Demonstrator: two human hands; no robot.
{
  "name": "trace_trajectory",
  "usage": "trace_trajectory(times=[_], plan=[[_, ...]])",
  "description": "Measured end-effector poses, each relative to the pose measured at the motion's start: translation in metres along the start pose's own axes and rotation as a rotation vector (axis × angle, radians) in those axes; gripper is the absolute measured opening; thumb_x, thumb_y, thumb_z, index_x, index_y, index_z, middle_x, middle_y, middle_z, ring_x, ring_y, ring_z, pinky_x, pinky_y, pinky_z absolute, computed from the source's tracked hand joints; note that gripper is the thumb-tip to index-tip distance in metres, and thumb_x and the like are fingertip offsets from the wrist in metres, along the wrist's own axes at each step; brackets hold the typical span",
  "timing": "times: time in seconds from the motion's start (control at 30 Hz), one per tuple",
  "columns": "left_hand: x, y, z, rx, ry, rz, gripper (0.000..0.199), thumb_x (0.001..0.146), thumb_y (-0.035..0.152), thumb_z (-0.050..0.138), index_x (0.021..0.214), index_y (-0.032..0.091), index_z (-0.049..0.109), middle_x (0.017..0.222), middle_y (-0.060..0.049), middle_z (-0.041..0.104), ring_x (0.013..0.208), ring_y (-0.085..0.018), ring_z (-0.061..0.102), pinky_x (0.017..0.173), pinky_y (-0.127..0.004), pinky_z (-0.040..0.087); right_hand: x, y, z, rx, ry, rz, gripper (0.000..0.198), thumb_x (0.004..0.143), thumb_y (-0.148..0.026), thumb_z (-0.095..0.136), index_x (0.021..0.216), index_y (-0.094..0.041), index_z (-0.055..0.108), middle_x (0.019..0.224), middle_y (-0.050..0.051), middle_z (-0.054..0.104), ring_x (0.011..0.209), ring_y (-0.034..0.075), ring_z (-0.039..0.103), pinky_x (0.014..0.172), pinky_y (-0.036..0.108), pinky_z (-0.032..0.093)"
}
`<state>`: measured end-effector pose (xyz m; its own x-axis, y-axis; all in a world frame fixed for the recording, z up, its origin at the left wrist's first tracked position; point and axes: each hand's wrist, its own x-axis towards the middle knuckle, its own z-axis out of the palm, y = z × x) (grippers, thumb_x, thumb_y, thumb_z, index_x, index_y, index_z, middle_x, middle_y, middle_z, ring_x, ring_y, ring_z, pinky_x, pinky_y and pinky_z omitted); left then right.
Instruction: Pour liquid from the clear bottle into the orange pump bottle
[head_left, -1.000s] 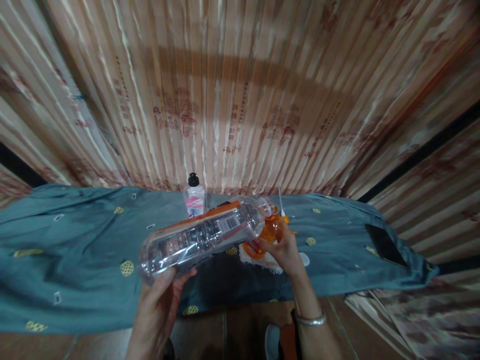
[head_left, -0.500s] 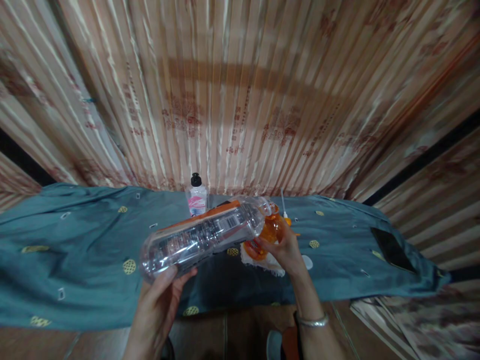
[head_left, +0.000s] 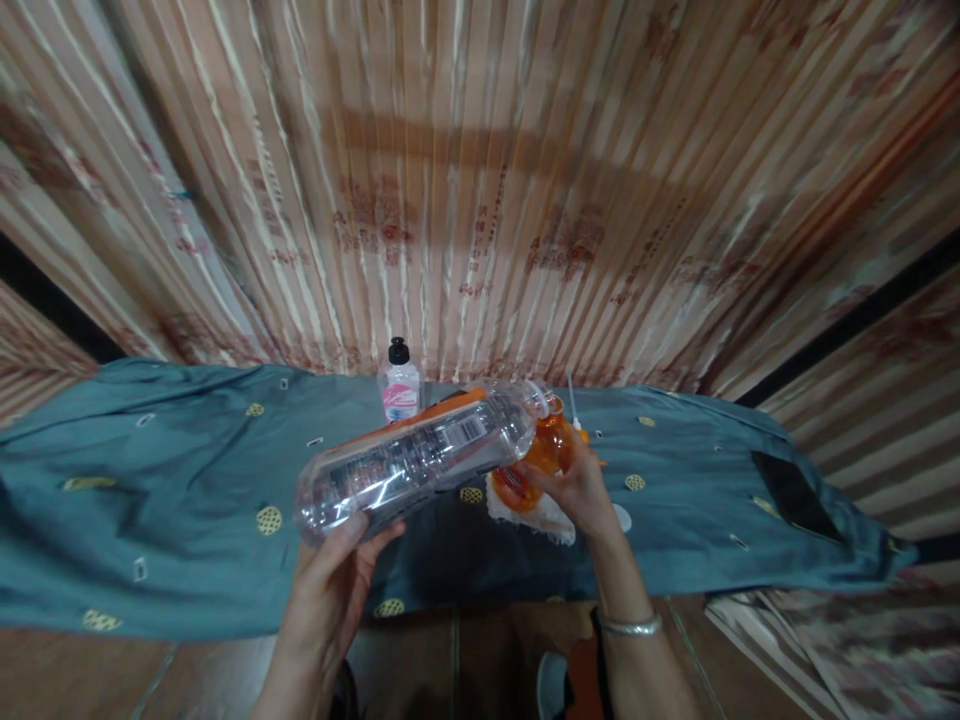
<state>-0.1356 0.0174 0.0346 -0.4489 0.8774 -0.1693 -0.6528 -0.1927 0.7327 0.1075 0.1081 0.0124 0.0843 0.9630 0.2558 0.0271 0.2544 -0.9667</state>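
My left hand (head_left: 337,570) is closed around the base end of a large clear plastic bottle (head_left: 420,460) with an orange-edged label. The bottle slants, its neck raised to the right and its mouth at the opening of a smaller orange see-through bottle (head_left: 551,440). Around that orange bottle my right hand (head_left: 574,490) is closed, a silver bangle on the wrist. Beneath the orange bottle lies a white cloth (head_left: 547,520). Whether liquid passes between the two bottles I cannot tell.
Behind the clear bottle stands a bottle with a black cap and pink label (head_left: 400,385). A pump top with a thin white tube (head_left: 576,415) lies past my right hand, near a white disc (head_left: 622,518). A dark phone (head_left: 795,495) rests at the right on the teal cloth (head_left: 202,480).
The whole view has shifted slightly, so most things appear a little farther right. Both hands keep their hold, and the bottles stay mouth to mouth.
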Motion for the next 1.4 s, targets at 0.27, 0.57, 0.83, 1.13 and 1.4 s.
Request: trace_trajectory(times=[0.27, 0.57, 0.83, 1.13, 1.4], plan=[[0.002, -0.002, -0.002, -0.008, -0.022, 0.004, 0.052, 0.053, 0.022, 0.1, 0.102, 0.021, 0.081, 0.083, -0.001, 0.078, 0.08, -0.022, 0.074, 0.059, -0.027, 0.067, 0.0, 0.0, -0.001, 0.025, -0.032, 0.024, 0.061, 0.056, -0.037, 0.097, 0.106, -0.025, 0.063, 0.109, 0.005, 0.079, 0.103, 0.03, 0.077, 0.094, 0.045, 0.064], [-0.001, -0.003, 0.002, 0.002, 0.011, 0.001, 0.055, 0.057, 0.025, 0.098, 0.109, 0.021, 0.08, 0.095, -0.003, 0.079, 0.087, -0.023, 0.072, 0.061, -0.027, 0.066, 0.0, 0.008, -0.003, -0.013, 0.0, -0.007, 0.065, 0.055, -0.044, 0.097, 0.109, -0.024, 0.066, 0.108, 0.006, 0.079, 0.102, 0.029, 0.076, 0.095, 0.045, 0.063], [-0.003, -0.002, 0.005, 0.011, 0.022, -0.008, 0.065, 0.057, 0.028, 0.097, 0.119, 0.022, 0.077, 0.1, -0.004, 0.079, 0.087, -0.023, 0.072, 0.061, -0.027, 0.065, -0.001, 0.011, -0.005, -0.009, -0.032, -0.01, 0.065, 0.06, -0.045, 0.095, 0.114, -0.025, 0.065, 0.112, 0.007, 0.077, 0.103, 0.03, 0.076, 0.096, 0.047, 0.063], [-0.008, 0.001, 0.011, 0.034, 0.026, -0.009, 0.074, 0.051, 0.025, 0.099, 0.121, 0.027, 0.075, 0.1, -0.002, 0.079, 0.081, -0.021, 0.072, 0.06, -0.028, 0.065, -0.002, 0.007, -0.006, -0.044, -0.01, -0.017, 0.061, 0.059, -0.045, 0.095, 0.108, -0.025, 0.064, 0.101, 0.005, 0.08, 0.092, 0.028, 0.078, 0.084, 0.041, 0.066], [-0.011, -0.001, 0.014, 0.042, 0.028, -0.03, 0.076, 0.054, 0.024, 0.097, 0.125, 0.029, 0.073, 0.105, -0.004, 0.079, 0.087, -0.025, 0.074, 0.061, -0.027, 0.065, -0.002, 0.008, -0.007, -0.075, 0.002, -0.007, 0.062, 0.059, -0.051, 0.093, 0.108, -0.025, 0.064, 0.1, 0.006, 0.081, 0.09, 0.029, 0.079, 0.081, 0.043, 0.067]])
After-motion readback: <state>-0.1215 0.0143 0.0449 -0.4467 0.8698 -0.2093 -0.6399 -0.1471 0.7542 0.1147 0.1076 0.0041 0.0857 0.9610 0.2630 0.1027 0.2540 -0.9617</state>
